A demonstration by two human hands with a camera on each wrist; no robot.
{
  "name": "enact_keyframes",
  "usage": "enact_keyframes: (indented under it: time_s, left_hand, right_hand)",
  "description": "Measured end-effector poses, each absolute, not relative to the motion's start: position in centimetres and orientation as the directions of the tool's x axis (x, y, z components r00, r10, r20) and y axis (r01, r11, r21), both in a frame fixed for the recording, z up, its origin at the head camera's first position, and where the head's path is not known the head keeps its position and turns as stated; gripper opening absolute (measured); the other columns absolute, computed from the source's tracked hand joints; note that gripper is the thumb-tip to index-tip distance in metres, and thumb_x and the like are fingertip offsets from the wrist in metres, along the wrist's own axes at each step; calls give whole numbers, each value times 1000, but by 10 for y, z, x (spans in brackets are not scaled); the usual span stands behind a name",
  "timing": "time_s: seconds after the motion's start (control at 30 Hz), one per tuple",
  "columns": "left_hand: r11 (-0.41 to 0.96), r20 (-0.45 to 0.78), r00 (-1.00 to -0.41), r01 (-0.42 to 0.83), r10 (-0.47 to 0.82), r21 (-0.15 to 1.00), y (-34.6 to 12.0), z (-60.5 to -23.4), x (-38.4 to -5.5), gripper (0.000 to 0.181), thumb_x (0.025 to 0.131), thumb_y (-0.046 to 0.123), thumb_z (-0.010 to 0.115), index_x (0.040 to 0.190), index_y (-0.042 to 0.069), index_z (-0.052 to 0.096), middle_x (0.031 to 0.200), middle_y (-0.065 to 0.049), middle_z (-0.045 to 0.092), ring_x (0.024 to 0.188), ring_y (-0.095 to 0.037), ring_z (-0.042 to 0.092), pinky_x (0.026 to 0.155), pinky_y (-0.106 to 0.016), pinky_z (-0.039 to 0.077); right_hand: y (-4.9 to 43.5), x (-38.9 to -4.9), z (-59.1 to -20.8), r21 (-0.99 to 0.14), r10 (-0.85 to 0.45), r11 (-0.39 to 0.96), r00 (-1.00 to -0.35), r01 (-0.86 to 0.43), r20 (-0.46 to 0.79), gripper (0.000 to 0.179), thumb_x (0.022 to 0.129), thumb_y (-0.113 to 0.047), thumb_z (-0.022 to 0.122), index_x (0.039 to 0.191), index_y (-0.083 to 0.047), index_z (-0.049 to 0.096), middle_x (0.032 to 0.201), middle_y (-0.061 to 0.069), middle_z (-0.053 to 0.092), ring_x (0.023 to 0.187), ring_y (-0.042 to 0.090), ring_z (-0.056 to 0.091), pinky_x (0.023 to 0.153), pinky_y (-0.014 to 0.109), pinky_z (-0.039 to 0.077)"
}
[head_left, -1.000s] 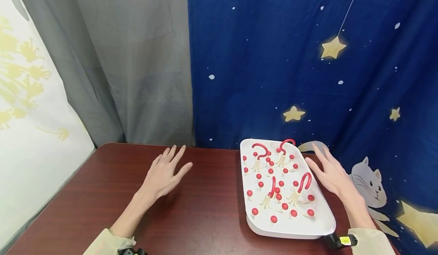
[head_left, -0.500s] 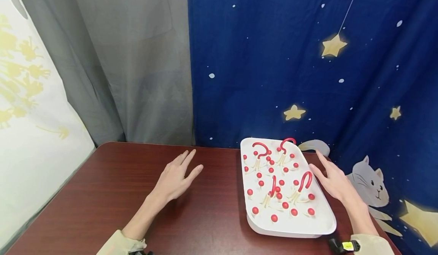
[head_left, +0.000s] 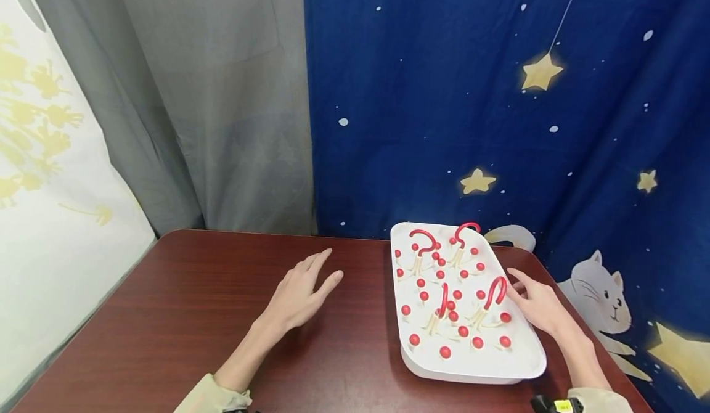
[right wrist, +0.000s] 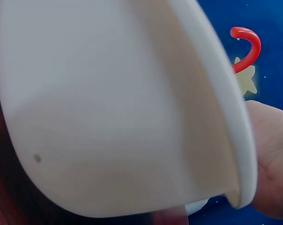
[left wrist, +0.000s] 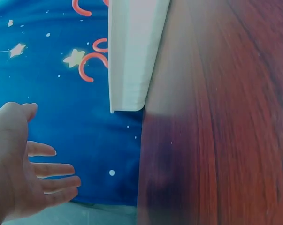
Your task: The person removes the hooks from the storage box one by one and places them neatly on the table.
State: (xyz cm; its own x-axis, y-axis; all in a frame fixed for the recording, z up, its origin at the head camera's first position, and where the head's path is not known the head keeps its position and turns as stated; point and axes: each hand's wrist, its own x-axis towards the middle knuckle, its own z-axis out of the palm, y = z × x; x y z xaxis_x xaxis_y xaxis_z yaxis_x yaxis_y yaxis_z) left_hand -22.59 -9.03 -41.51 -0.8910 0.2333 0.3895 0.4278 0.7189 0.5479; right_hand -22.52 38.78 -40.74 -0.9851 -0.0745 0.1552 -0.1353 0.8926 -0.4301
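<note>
A white tray stands on the table's right side. In it are several red hooks on pale branching stalks, with many red balls around them. My right hand is at the tray's right rim, thumb by the edge and fingers slightly bent; whether it touches the rim I cannot tell. In the right wrist view the tray wall hides most of the fingers. My left hand hovers over the table left of the tray, apart from it, fingers extended and holding nothing.
The dark red-brown table reaches left and forward. Behind it hang a grey curtain and a blue star-print curtain. A white patterned cloth hangs at the left.
My left hand has moved right, toward the tray. The right hand has come down to the tray's right rim and its fingers have bent. The tray stays in place.
</note>
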Motion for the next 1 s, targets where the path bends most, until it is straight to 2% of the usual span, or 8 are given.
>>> enact_keyframes:
  time_s: [0.13, 0.3, 0.73, 1.0]
  left_hand:
    - [700, 373, -898, 421, 233, 576, -80, -415, -223, 65, 102, 59, 45, 152, 17, 45, 148, -8, 51, 135, -31, 48, 108, -55, 39]
    - [671, 375, -895, 434, 243, 601, -65, -414, -219, 63, 102, 58, 46, 150, 18, 48, 146, -7, 54, 135, -28, 48, 108, -54, 40]
    - [536, 433, -841, 541, 324, 648, -29, -412, -209, 53, 101, 49, 56, 142, 14, 56, 132, -2, 62, 125, -15, 55, 106, -42, 45]
    - [402, 440, -791, 601, 426, 690, 1, -411, -205, 47, 99, 40, 63, 136, 12, 59, 120, 0, 64, 107, -14, 60, 93, -36, 53]
  right_hand:
    - [393, -225, -411, -455, -66, 881, -986, -130, 154, 46, 102, -21, 60, 134, 12, 52, 93, 11, 66, 76, 19, 59, 61, 26, 50]
    - [402, -226, -416, -458, -52, 879, -983, -128, 174, 35, 101, -11, 57, 128, 12, 58, 84, 4, 62, 72, 18, 55, 59, 26, 44]
    - [407, -225, -421, -530, -69, 834, -981, -156, 181, 35, 100, -9, 59, 127, 13, 59, 87, 7, 66, 74, 19, 62, 59, 24, 48]
    - [405, -225, -424, -588, -59, 795, -983, -151, 173, 39, 101, -13, 61, 131, 12, 57, 94, 11, 68, 77, 20, 67, 62, 24, 52]
